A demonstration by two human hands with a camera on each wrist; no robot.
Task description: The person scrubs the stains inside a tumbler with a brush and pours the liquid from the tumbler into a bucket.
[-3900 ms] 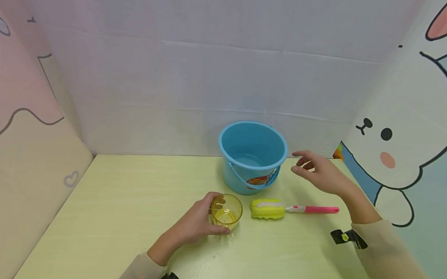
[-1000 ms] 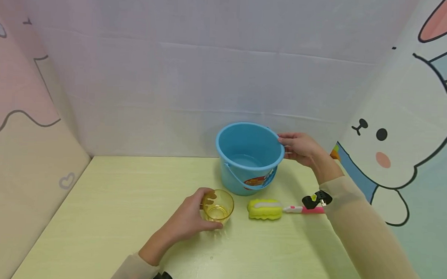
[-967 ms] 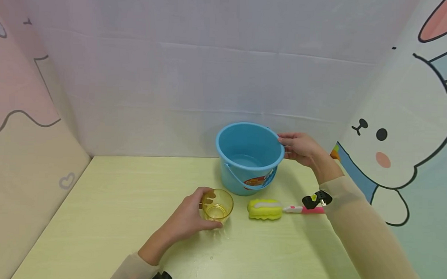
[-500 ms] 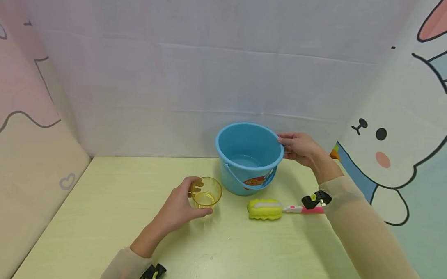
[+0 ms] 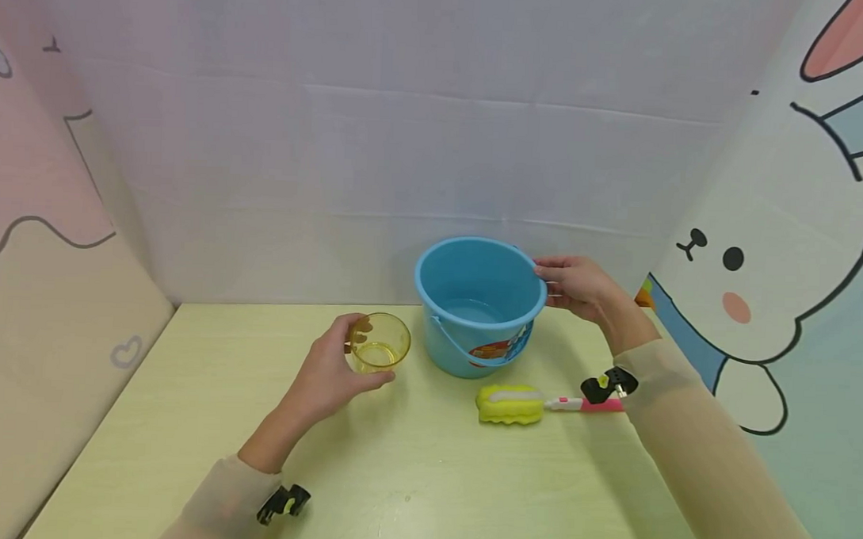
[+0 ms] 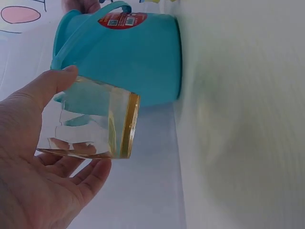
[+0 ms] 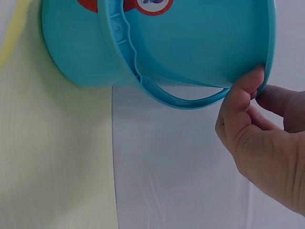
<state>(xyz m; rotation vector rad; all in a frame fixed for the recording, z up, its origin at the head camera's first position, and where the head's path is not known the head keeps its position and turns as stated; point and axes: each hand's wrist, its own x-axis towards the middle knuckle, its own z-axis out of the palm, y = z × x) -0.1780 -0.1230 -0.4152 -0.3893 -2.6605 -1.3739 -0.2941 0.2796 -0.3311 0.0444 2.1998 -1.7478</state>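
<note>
A clear amber glass cup (image 5: 379, 364) is in my left hand (image 5: 325, 374), thumb and fingers around its sides. In the left wrist view the cup's thick base (image 6: 129, 125) hangs apart from the tabletop, left of the blue bucket (image 5: 457, 342). My right hand (image 5: 579, 286) holds the bucket's upper right side at the rim; in the right wrist view its curled fingers (image 7: 242, 98) lie against the wall just under the rim. The bucket stands upright, its handle lowered in front. A yellow sponge brush (image 5: 510, 405) with a pink-and-white handle lies in front of the bucket.
The pale yellow table (image 5: 395, 490) meets a whitish backdrop (image 5: 321, 170) close behind the bucket. Cartoon-printed panels flank it, with a rabbit panel (image 5: 775, 234) on the right. My right sleeve (image 5: 690, 421) covers the end of the brush handle.
Over the last second my left hand has carried the cup leftward and farther back. Earlier, my right hand came from the bucket's right onto its rim, and it has stayed there.
</note>
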